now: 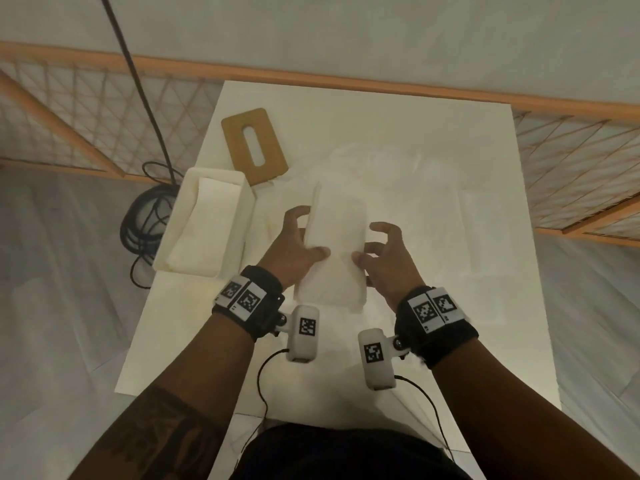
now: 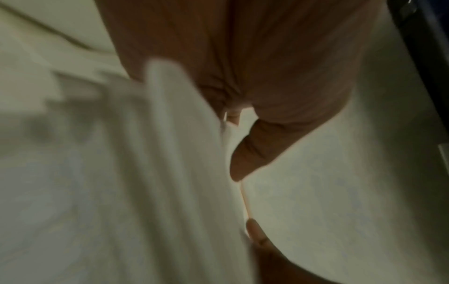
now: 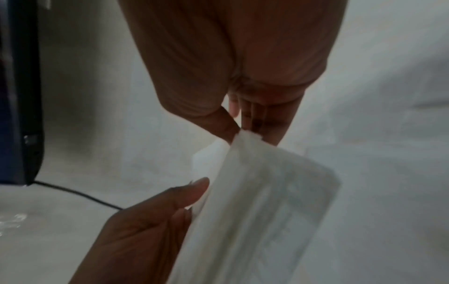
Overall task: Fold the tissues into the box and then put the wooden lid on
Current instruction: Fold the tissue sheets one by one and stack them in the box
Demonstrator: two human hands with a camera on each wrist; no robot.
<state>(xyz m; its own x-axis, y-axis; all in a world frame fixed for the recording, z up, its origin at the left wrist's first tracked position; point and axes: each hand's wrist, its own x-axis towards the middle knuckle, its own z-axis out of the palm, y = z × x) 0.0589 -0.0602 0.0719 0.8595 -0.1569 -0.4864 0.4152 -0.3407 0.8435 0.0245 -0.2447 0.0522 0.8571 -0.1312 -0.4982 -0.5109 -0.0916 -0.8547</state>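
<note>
Folded tissue: light, soft, limp, tears easily; you pinch its long edges with left hand and right hand—keep grips near the fold.

Folded tissue: thin white paper, soft and matt, faintly embossed in the right wrist view, edges limp where pinched.
Tissue in box: same matt white paper, slightly creased.
Box: white, smooth walls, looks like plastic, dull sheen.
Lid, far left: brown wood or fibreboard, flat, matt, smooth-cut oval slot.
Desk: white top, smooth, low sheen.
Wrist straps: black cloth, matt, carrying white printed marker tiles.
Camera housings: white plastic, smooth.
Cables, left: black, rubbery, slightly glossy.
Frame, far: pale wood with netting.
</note>
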